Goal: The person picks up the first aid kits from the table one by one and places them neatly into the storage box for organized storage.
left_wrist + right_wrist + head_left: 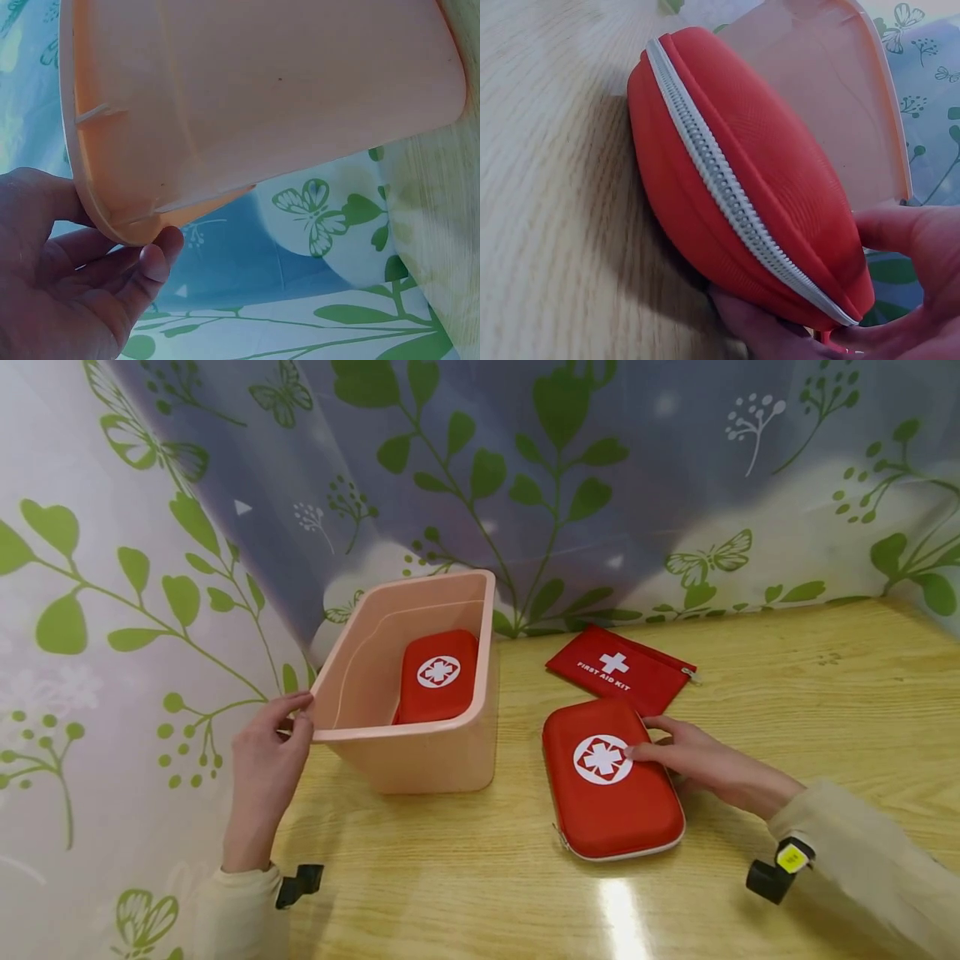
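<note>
My left hand [272,768] pinches the near left corner of the rim of a pink plastic bin [438,764]; in the left wrist view, thumb and fingers lie about that rim. Inside the bin rests a red first aid case [457,693] with a white round emblem. A second red zippered first aid case [615,814] is at the right of the bin. My right hand [701,760] grips its right side, thumb on top and fingers beneath. The right wrist view shows the pale zipper [724,184] along the edge and fingers under the case.
A flat red pouch [652,672] lettered "FIRST AID KIT" lies behind the held case, partly covered by it. All stand on a light wooden table [450,877]. A leaf-patterned curtain [637,527] borders the table at the back and left.
</note>
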Motion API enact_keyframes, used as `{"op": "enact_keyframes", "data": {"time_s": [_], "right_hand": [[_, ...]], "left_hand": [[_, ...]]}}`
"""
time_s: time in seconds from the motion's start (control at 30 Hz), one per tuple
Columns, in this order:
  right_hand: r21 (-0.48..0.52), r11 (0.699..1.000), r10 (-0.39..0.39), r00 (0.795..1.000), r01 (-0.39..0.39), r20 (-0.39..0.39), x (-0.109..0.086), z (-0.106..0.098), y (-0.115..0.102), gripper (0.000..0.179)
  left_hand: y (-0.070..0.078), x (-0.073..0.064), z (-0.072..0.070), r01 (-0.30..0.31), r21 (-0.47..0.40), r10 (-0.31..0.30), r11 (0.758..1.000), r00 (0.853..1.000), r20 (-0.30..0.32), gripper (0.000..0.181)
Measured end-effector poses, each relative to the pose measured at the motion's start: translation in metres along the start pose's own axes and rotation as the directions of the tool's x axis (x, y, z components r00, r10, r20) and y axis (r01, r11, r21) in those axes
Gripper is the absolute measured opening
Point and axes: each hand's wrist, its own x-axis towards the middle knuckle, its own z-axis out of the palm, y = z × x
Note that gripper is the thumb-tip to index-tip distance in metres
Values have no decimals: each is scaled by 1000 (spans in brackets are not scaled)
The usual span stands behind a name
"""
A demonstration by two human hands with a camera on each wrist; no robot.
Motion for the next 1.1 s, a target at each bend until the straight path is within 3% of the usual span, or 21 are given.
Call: {"op": "enact_keyframes", "data": {"time_s": [0.27, 0.8, 1.1], "right_hand": [[27, 1000, -8, 1000, 8, -6, -3, 0, 2, 85], [97, 995, -26, 999, 30, -47, -8, -5, 11, 87], [68, 997, -42, 997, 46, -70, -11, -14, 11, 88]], "left_hand": [[-1, 4, -3, 49, 19, -49, 999, 998, 30, 29], [3, 4, -7, 57, 43, -59, 997, 996, 63, 28], [2, 5, -7, 59, 46, -62, 997, 995, 78, 29]]}}
